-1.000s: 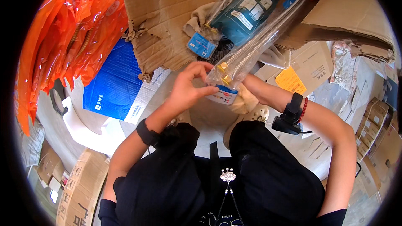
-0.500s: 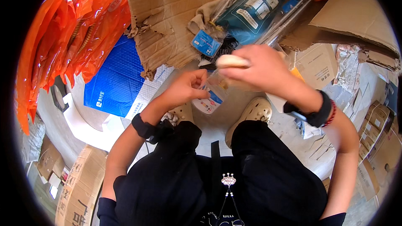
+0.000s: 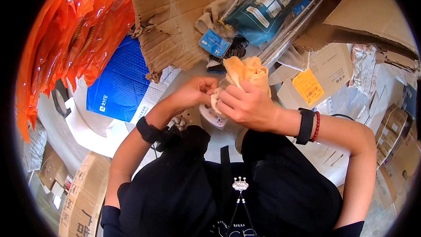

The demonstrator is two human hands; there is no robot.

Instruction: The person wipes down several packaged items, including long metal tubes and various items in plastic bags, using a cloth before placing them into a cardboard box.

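Note:
My right hand (image 3: pixel 250 109) is closed around a crumpled yellow-orange cloth (image 3: pixel 255 71), whose folds stick up above the fist. A paler end of it shows by the fingers, next to my left hand. My left hand (image 3: pixel 193 92) is closed, thumb and fingertips pinched at the mouth of a clear plastic bag. The printed lower part of this plastic bag (image 3: pixel 212 116), white with small coloured pictures, hangs below both hands. Most of the bag is hidden behind the fingers. Both hands meet over the floor between my shoes.
An orange plastic bag (image 3: pixel 83 30) and a blue padded mailer (image 3: pixel 118 85) lie at the left. Torn cardboard (image 3: pixel 175 17), a blue card packet (image 3: pixel 214 42), a teal bag (image 3: pixel 267 8) and metal hoses (image 3: pixel 291 30) lie ahead. A cardboard box (image 3: pixel 335 68) stands at the right.
My right hand has come down and turned, and the cloth now stands up above its fist. My left hand has stayed nearly in place; more of the bag is now covered.

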